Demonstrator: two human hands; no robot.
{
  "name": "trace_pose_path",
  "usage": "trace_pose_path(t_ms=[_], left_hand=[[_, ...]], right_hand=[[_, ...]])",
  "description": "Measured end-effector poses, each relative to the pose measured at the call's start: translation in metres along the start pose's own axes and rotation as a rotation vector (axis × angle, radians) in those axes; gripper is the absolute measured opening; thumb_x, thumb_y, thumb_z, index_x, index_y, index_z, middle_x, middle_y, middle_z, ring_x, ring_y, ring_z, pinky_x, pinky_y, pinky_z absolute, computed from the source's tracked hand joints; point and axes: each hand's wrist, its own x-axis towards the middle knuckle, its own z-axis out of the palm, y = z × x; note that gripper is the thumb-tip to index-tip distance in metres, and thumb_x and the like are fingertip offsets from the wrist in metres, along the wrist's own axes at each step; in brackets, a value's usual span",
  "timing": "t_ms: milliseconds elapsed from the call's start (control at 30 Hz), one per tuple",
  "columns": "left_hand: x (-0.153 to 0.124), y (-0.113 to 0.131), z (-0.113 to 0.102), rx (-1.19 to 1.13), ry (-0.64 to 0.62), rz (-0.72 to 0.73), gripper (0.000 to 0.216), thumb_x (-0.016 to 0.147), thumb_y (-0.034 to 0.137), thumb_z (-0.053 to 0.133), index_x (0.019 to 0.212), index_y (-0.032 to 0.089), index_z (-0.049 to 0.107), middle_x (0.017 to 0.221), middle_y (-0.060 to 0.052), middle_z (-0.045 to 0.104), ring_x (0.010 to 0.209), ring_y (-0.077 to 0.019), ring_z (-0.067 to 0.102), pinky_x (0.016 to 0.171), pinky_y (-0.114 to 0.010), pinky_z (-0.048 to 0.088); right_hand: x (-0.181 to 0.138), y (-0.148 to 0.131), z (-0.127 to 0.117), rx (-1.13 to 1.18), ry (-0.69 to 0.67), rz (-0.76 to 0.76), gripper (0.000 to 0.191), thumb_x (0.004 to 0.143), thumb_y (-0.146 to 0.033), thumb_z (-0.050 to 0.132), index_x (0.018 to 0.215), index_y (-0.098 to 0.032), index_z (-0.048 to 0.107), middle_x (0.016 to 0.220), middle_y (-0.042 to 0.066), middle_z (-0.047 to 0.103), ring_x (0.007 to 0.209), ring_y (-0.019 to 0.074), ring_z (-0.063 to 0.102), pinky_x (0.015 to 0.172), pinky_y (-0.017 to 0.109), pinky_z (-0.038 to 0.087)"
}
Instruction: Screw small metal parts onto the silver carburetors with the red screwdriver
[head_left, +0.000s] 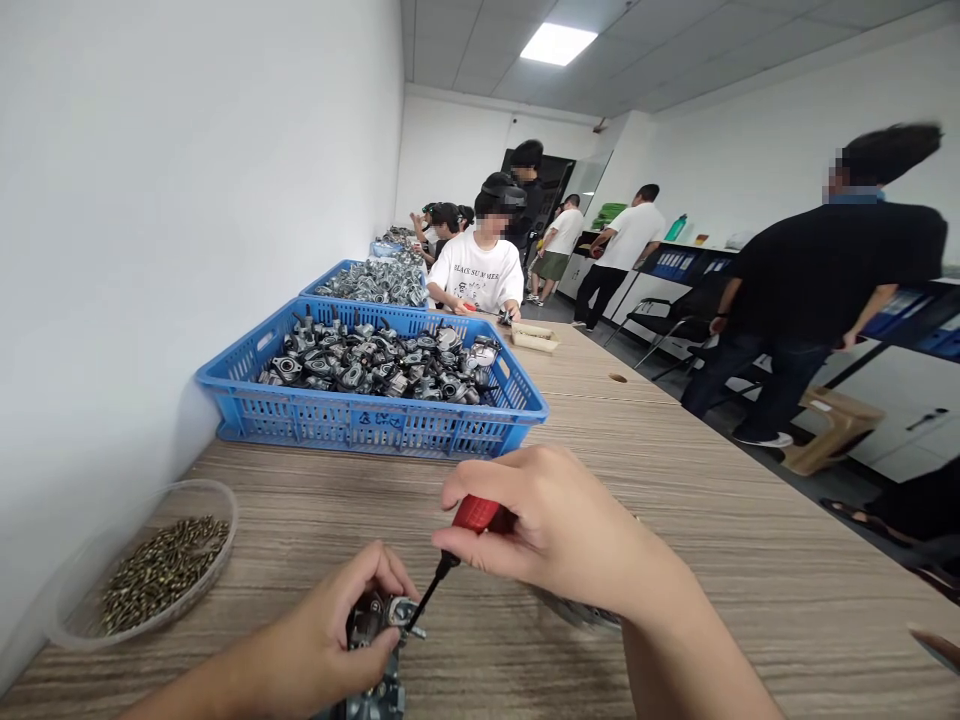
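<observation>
My right hand [540, 525] is wrapped round the red handle of a screwdriver [474, 514]. The dark shaft slants down and left, its tip touching or very close to a metal carburetor [403, 612] by a small protruding screw. Around that carburetor the fingers and thumb of my left hand [341, 625] are closed, hiding much of it. Just below, more grey metal parts [381, 698] show at the picture's bottom edge; whether they belong to the same piece I cannot tell. Behind my right wrist a container [589, 612] is mostly hidden.
A clear tub [229, 545] of brass-coloured screws stands left. Ahead, a blue crate [375, 425] holds many carburetors, with another blue crate [311, 280] behind it. A person [480, 270] works across the wooden table [675, 490], near a small cream tray [534, 345]. Others stand right.
</observation>
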Motion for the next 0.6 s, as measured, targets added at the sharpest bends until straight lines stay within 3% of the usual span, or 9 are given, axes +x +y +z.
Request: trace_pose_path(t_ms=[100, 267, 433, 600], left_hand=[[0.000, 0.002, 0.000, 0.003, -0.003, -0.016, 0.023, 0.089, 0.015, 0.064, 0.107, 0.024, 0.054, 0.114, -0.006, 0.063, 0.102, -0.0237, 0.058, 0.093, -0.038, 0.046], [0.002, 0.004, 0.000, 0.003, 0.001, -0.007, 0.020, 0.090, 0.019, 0.065, 0.106, 0.023, 0.054, 0.114, -0.007, 0.064, 0.102, -0.0239, 0.059, 0.093, -0.038, 0.046], [0.002, 0.002, -0.001, -0.014, 0.004, -0.014, 0.020, 0.090, 0.020, 0.067, 0.107, 0.023, 0.056, 0.114, -0.007, 0.066, 0.104, -0.0241, 0.060, 0.093, -0.038, 0.047], [0.001, -0.004, 0.000, -0.071, 0.001, -0.019, 0.020, 0.092, 0.019, 0.070, 0.108, 0.023, 0.058, 0.120, -0.009, 0.069, 0.113, -0.0264, 0.065, 0.102, -0.041, 0.049]], right_hand=[[-0.003, -0.003, -0.002, -0.011, -0.023, 0.059, 0.025, 0.102, -0.047, 0.077, 0.113, -0.026, 0.068, 0.085, -0.005, 0.079, 0.071, 0.0167, 0.069, 0.066, 0.031, 0.044], [-0.009, -0.010, -0.012, 0.157, -0.132, 0.054, 0.027, 0.103, -0.019, 0.066, 0.129, -0.025, 0.060, 0.118, 0.003, 0.076, 0.100, 0.0189, 0.071, 0.084, 0.031, 0.053], [-0.009, -0.007, -0.014, 0.163, -0.159, 0.049, 0.006, 0.107, -0.025, 0.066, 0.112, -0.026, 0.063, 0.102, -0.001, 0.076, 0.086, 0.0170, 0.069, 0.074, 0.031, 0.049], [-0.006, -0.002, -0.009, 0.120, -0.096, 0.049, 0.012, 0.106, -0.035, 0.071, 0.105, -0.026, 0.065, 0.088, -0.002, 0.077, 0.074, 0.0169, 0.068, 0.067, 0.031, 0.044]])
